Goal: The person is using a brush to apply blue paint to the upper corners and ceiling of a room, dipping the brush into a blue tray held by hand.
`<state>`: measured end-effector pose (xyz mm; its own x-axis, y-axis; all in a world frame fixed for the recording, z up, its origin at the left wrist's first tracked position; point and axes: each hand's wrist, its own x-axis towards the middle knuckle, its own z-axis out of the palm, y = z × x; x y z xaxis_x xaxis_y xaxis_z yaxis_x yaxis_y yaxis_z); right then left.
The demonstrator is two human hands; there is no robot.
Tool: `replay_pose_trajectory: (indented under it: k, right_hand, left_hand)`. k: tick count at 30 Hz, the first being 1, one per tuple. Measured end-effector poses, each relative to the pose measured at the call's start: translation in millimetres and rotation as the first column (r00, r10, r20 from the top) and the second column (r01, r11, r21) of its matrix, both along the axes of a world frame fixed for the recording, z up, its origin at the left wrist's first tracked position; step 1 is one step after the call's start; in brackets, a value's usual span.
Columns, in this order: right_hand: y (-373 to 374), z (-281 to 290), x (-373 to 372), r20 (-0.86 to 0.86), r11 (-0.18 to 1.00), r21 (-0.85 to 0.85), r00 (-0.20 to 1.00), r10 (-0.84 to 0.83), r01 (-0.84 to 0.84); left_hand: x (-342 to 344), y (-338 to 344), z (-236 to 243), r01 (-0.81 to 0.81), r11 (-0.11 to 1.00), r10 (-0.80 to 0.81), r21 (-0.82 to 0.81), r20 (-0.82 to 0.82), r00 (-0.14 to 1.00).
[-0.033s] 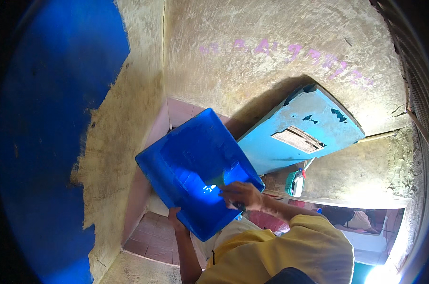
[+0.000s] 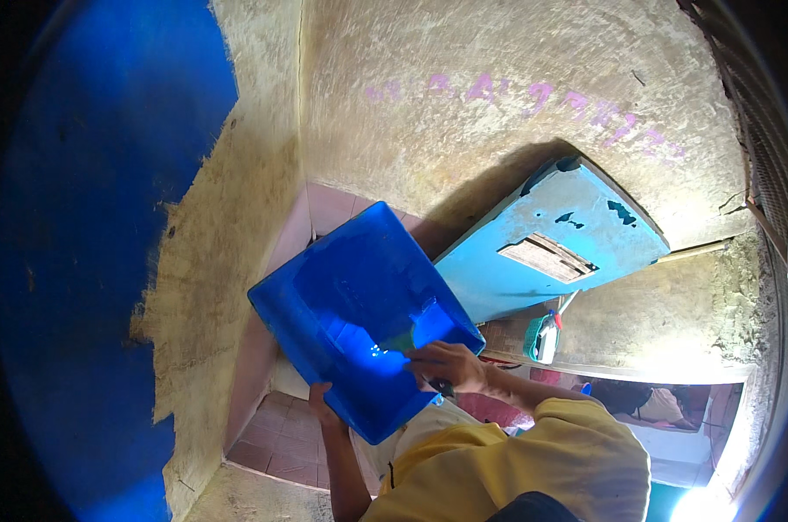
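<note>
A blue rectangular plastic tub (image 2: 359,287) is tilted in front of me, its inside facing up, with wet glossy patches in it. My left hand (image 2: 323,405) grips the tub's near left rim, thumb over the edge. Over the tub's right part, my right hand (image 2: 450,367) is closed round a flat tool with a dark handle (image 2: 442,385). A greenish flat part (image 2: 400,341) shows beyond the fingers, against the tub's inside. The hand covers much of the tool, so its exact kind is hidden.
A light blue board (image 2: 542,244) with peeling paint leans at the right. Left stands a rough wall with blue paint (image 2: 81,244). A green basket (image 2: 533,337) with a white bottle hangs under the board. Pink tiles (image 2: 281,435) lie below the tub.
My right hand has shifted slightly toward me and to the right with the tool. The tub and my left hand stay almost in place.
</note>
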<state>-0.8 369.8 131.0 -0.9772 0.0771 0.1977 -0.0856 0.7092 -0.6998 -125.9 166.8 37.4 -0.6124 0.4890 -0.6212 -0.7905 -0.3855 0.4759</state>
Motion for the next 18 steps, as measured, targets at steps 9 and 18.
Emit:
replay_pose_trajectory:
  k: [9, 18]
  right_hand:
    - [33, -2, -29, 0.331, 0.335, -0.721, 0.727, -0.602, 0.606]
    - [47, 8, -30, 0.021, 0.738, -0.459, 0.836, -0.548, 0.495]
  left_hand:
    - [1, -19, -17, -0.013, 0.992, 0.020, -0.126, 0.054, 0.998]
    - [-2, -16, 2, -0.003, 0.971, 0.019, -0.238, 0.066, 0.998]
